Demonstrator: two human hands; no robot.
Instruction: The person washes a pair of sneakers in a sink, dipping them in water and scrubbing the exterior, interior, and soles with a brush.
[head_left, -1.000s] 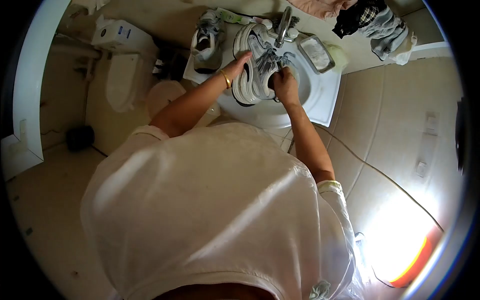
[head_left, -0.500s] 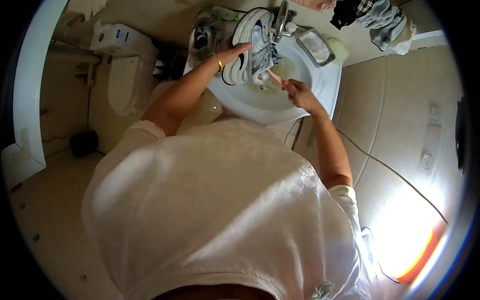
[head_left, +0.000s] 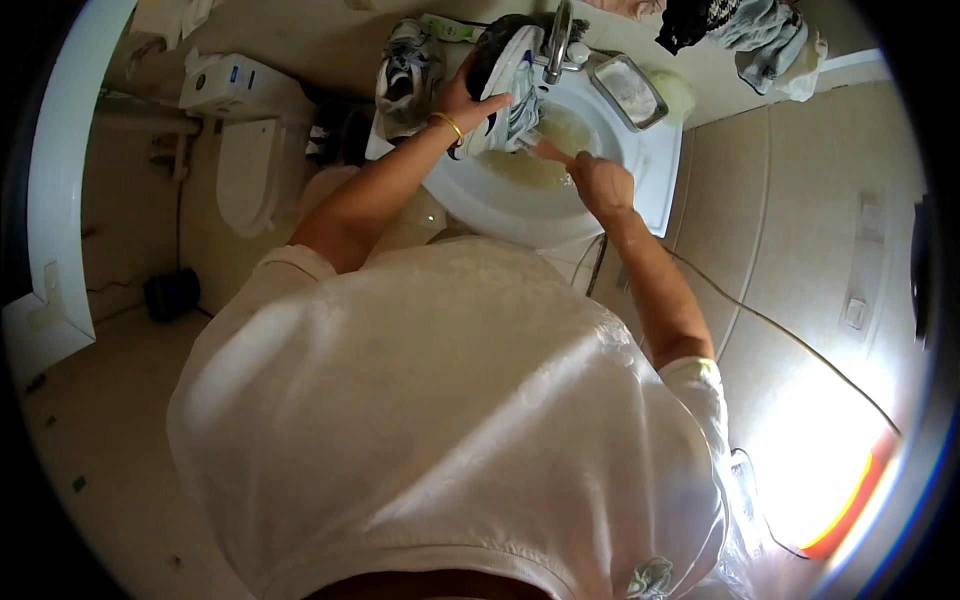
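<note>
My left hand [head_left: 470,100] grips sneaker [head_left: 510,90], now raised to tap [head_left: 556,40] at basin [head_left: 640,170] rim. Right hand [head_left: 598,182], withdrawn from shoe, loosely curled, empty, over murky water. Second sneaker [head_left: 405,70] beside basin.

**White, grey and one gold band**

The sneaker [head_left: 508,95] in the left hand [head_left: 466,100] is white with grey laces and a dark blue mark. A gold bangle [head_left: 447,126] rings that wrist. Below the grip, the basin [head_left: 640,180] is white, its water yellowish. Left of the grip sits a grey-and-white shoe [head_left: 405,75].
</note>
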